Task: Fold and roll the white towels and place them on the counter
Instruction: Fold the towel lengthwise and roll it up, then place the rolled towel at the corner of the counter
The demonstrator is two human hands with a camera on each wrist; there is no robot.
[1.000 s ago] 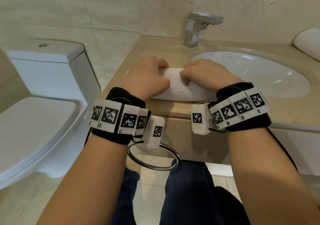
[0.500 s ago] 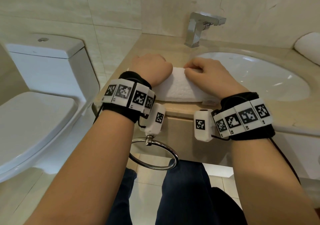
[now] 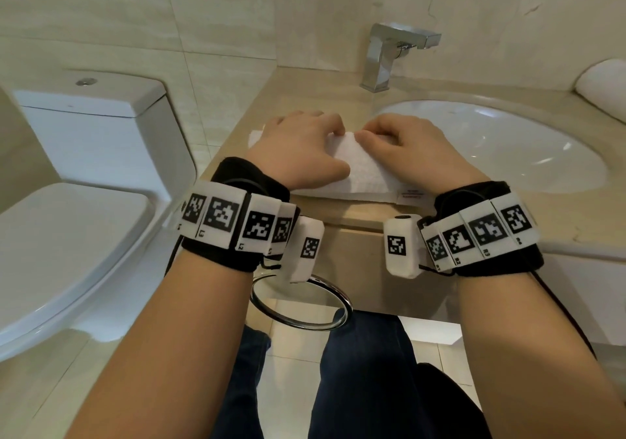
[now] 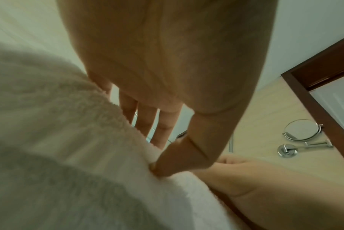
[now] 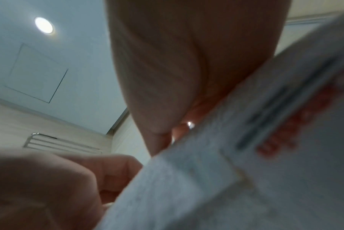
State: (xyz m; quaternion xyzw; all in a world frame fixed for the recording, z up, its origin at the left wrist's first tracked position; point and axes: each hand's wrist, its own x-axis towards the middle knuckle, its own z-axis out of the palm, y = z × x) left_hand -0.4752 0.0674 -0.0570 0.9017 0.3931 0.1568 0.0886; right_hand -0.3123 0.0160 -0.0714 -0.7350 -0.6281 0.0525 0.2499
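A white towel lies folded flat on the beige counter, left of the sink, with its label at the near right corner. My left hand and right hand sit side by side on its far part, fingers curled over the far edge. In the left wrist view the thumb of my left hand presses into the towel while the fingers reach behind it. The right wrist view shows my right hand against the towel. A rolled white towel rests at the counter's far right.
The white basin lies right of the towel, with a chrome faucet behind it. A toilet stands to the left. A chrome towel ring hangs below the counter's front edge.
Both hands have moved away from me, from lying over the towel's middle to its far edge. More of the towel's near part now shows, including the label.
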